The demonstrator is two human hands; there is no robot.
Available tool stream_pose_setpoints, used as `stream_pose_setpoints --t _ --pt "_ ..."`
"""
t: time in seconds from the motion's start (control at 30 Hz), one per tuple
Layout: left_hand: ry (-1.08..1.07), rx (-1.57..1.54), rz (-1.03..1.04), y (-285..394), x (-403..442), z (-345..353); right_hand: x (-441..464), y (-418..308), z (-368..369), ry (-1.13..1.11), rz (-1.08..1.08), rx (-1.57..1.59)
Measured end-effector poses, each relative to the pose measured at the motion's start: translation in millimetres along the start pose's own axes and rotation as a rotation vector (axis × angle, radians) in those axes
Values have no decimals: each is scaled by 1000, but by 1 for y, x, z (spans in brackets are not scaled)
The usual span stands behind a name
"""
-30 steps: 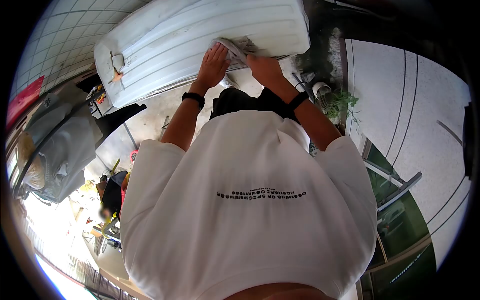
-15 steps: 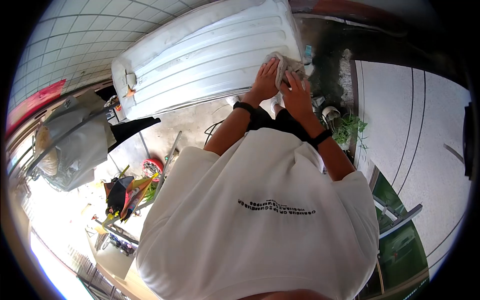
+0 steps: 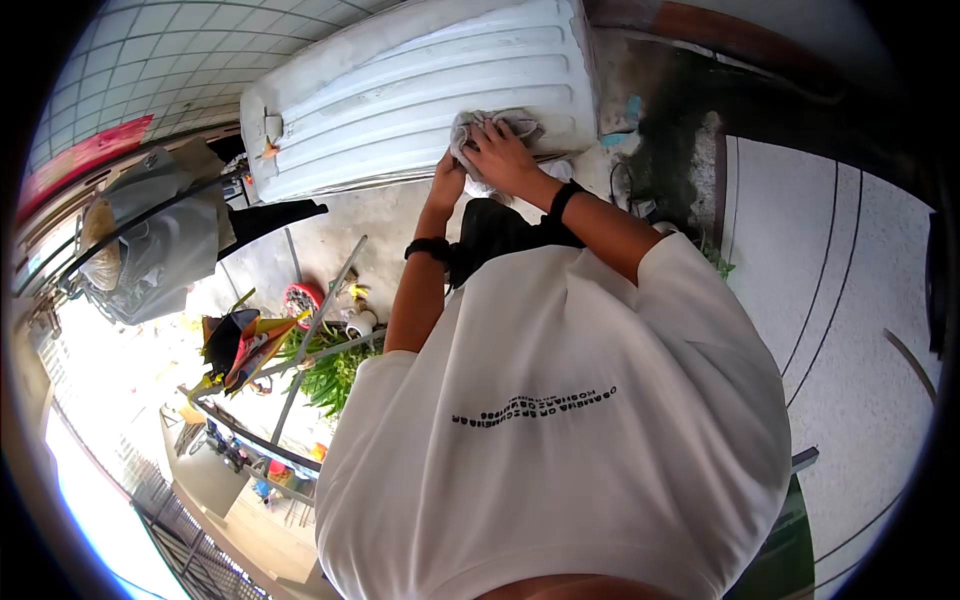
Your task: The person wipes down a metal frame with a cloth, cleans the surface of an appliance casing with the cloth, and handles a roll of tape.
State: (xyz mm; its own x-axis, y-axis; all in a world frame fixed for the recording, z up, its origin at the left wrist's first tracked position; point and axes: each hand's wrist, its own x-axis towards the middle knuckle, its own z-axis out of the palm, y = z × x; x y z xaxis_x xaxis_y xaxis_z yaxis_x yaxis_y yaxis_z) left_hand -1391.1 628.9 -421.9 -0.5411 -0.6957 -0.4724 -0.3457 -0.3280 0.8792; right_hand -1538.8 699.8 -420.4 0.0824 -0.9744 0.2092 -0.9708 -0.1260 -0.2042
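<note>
A bunched grey cloth point(image 3: 522, 122) lies on the ribbed white panel point(image 3: 400, 95), close to its near edge. My right hand point(image 3: 502, 158) is on top of the cloth, its fingers bent into the folds and gripping it. Just left of it and lower, my left hand point(image 3: 448, 182) is at the panel's near edge beside the cloth; its fingertips are partly hidden, so its grip is unclear. Both wrists wear black bands. At the panel's left end are a small pale block point(image 3: 273, 126) and an orange-brown piece point(image 3: 270, 149).
Grey covered items point(image 3: 170, 230) hang on a rail at the left. Below them are a red pot point(image 3: 303, 298), green plants point(image 3: 335, 378) and metal bars. A pale grey surface point(image 3: 790, 240) lies at the right, with dark wet floor point(image 3: 665, 130) beyond the panel.
The cloth and both hands first moved right along the panel, then came back left. My left hand has left the cloth's top and dropped to the panel's near edge. The view has shifted.
</note>
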Motion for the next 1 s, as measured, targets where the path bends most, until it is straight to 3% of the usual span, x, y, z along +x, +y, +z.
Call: stream_pose_setpoints --t 0.07,0.17,0.23,0.3,0.33,0.47,0.53,0.7,0.87,0.9,1.0 --pt "-39 -271 -119 -1 6 -8 1 2 5 38 -2 -126" --pt "-40 -522 -314 33 4 -4 -11 19 -5 72 100 -46" --pt "-204 -341 -387 37 1 2 -27 45 -26 -38 194 -23" --pt "-359 -109 -440 44 3 12 -48 73 -35 69 229 -23" --pt "-435 -20 -452 38 1 18 -57 84 -38 19 254 -35" --pt "-475 91 -470 -1 6 9 -84 109 -64 -57 331 -47" --pt "-382 89 -492 -27 6 -15 -81 108 -67 -170 287 -62" --pt "-14 -70 -565 -39 -16 -73 -51 93 -64 -210 104 -71" --pt "321 -227 -458 -50 -29 -97 -11 38 -33 -340 -80 -147" --pt "373 -255 -423 -45 -31 -96 3 25 -26 -394 -41 -31" --pt "462 -304 -288 -33 -33 -88 45 -6 -2 -303 -173 22"
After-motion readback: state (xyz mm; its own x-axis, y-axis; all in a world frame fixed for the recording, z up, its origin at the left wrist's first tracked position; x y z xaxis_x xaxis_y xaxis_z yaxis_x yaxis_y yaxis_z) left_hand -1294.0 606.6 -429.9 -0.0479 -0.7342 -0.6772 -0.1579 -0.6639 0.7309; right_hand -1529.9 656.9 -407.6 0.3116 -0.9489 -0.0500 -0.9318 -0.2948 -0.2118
